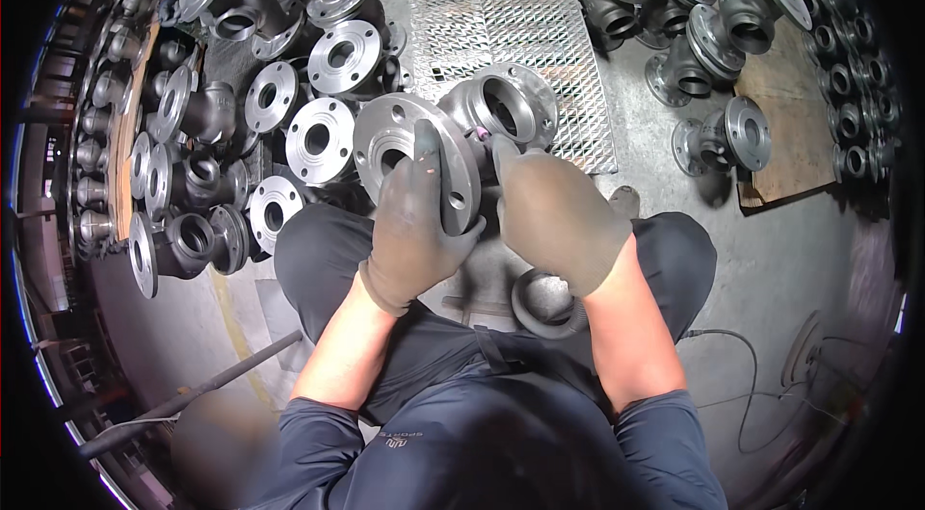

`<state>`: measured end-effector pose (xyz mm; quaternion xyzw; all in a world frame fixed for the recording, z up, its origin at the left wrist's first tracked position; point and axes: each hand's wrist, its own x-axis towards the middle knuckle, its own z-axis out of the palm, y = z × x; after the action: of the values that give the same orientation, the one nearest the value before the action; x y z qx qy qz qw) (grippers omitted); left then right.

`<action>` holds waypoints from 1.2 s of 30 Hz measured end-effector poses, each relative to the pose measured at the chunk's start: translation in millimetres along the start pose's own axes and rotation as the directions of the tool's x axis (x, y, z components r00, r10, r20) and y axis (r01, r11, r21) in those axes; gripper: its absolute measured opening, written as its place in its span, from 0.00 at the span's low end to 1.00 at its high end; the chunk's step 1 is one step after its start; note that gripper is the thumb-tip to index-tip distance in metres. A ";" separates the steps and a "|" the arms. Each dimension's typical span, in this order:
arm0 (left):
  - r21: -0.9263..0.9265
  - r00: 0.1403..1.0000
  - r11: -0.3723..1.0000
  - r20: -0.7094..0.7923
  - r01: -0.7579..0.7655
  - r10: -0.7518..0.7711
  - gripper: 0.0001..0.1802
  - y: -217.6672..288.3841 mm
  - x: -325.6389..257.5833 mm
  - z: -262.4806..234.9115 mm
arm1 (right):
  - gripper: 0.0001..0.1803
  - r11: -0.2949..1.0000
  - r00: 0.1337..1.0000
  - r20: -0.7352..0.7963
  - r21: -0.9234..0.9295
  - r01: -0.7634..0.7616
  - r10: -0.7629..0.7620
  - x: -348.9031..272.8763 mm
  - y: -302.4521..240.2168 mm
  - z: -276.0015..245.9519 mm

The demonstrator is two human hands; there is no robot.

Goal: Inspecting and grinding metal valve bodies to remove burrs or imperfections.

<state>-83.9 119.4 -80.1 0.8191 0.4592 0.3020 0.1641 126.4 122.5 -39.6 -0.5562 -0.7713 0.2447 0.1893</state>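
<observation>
A grey metal valve body [461, 108] lies before my knees, with a round bolt-holed flange [371, 130] at its left end and a wide round opening at the top right. My left hand [416, 211], in a dark-stained work glove, grips that flange, fingers laid over its face and thumb by the rim. My gloved right hand [559, 211] is closed just below the opening. A small pink tip [479, 133] shows at its fingertips, against the body's wall; the rest of that slim tool is hidden by the hand.
Several flanged valve bodies [328, 139] crowd the floor at the left, with more [713, 48] at the far right. A patterned metal plate [511, 0] lies ahead. Between my legs is a dark ring-shaped part [549, 303]. A cable [747, 356] curls at the right; a bar [193, 394] lies lower left.
</observation>
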 end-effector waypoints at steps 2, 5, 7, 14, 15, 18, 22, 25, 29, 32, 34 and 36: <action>-0.015 1.000 1.000 -0.020 -0.005 0.005 0.67 -0.3 -0.2 1.2 | 0.13 1.000 1.000 -0.010 0.017 -0.005 0.006 -1.6 1.8 -1.8; 0.049 0.998 0.997 -0.011 -0.066 0.066 0.63 -8.9 -2.5 3.3 | 0.31 0.998 0.996 0.059 -0.016 -0.063 0.064 7.1 2.2 -1.0; 0.110 0.990 0.984 -0.015 -0.140 0.143 0.59 -9.0 -2.2 1.4 | 0.31 0.998 0.994 0.087 -0.029 -0.059 0.061 12.3 2.3 -0.7; 0.016 0.990 0.990 0.034 0.139 -0.140 0.64 -1.7 5.9 -8.4 | 0.27 0.993 0.996 -0.026 0.092 -0.079 0.081 -15.1 11.8 13.2; -0.033 0.980 0.980 0.041 0.197 -0.195 0.66 -1.2 11.7 -16.4 | 0.29 0.985 0.992 -0.116 0.173 -0.022 0.043 -22.2 24.9 23.7; -0.151 0.913 0.900 0.039 0.408 -0.407 0.67 -4.0 22.8 -37.4 | 0.33 0.911 0.981 -0.098 0.396 -0.113 0.164 -45.7 32.0 -3.9; -0.132 0.943 0.941 -0.072 0.313 -0.324 0.63 -32.5 17.7 -50.6 | 0.33 0.874 0.930 -0.123 0.403 -0.271 0.345 -61.8 71.9 -8.8; -0.325 0.891 0.842 0.008 0.431 -0.454 0.64 -34.7 9.7 -59.9 | 0.33 0.818 0.901 -0.060 0.448 -0.361 0.430 -63.7 79.9 3.8; -0.242 0.888 0.868 -0.052 0.433 -0.457 0.62 -30.9 12.6 -59.7 | 0.33 0.860 0.914 -0.018 0.347 -0.374 0.405 -67.0 90.3 26.0; -0.334 0.851 0.808 -0.035 0.485 -0.525 0.61 -24.6 16.6 -59.5 | 0.34 0.871 0.910 -0.016 0.296 -0.391 0.414 -65.3 85.8 25.6; -0.350 0.840 0.794 -0.039 0.496 -0.542 0.62 -24.8 18.7 -59.1 | 0.34 0.852 0.910 -0.010 0.357 -0.383 0.414 -59.9 83.5 33.0; -0.369 0.828 0.780 -0.044 0.506 -0.558 0.63 -23.4 22.9 -57.6 | 0.34 0.830 0.911 -0.004 0.414 -0.373 0.412 -54.4 79.5 39.9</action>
<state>-127.3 150.7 -41.0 0.5890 0.6237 0.3792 0.3469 181.6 84.9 -119.8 -0.6622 -0.5631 0.4061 0.2817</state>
